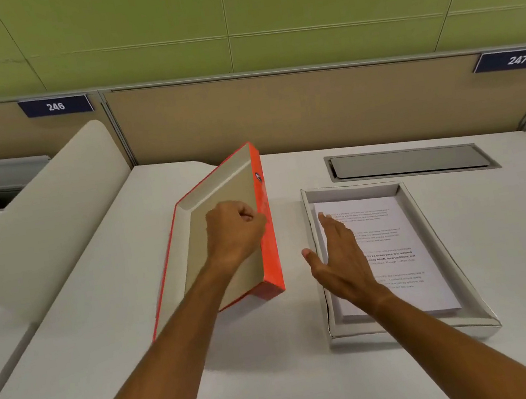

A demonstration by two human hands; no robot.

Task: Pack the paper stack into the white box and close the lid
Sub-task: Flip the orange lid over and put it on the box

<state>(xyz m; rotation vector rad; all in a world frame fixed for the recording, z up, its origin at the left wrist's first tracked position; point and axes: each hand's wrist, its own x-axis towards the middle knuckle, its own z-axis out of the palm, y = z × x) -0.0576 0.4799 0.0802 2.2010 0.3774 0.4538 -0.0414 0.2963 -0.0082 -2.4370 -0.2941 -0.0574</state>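
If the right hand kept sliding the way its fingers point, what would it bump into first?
The right hand lies open over the paper in the box, fingers pointing away from the person. Going straight on, it would probably meet the box's far wall first, though its height above the paper is unclear.

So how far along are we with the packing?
Done: the paper stack lies inside the white box. In hand: the left hand grips the orange-edged lid, tilted up beside the box, while the right hand lies open over the papers. Left: set the lid on the box.
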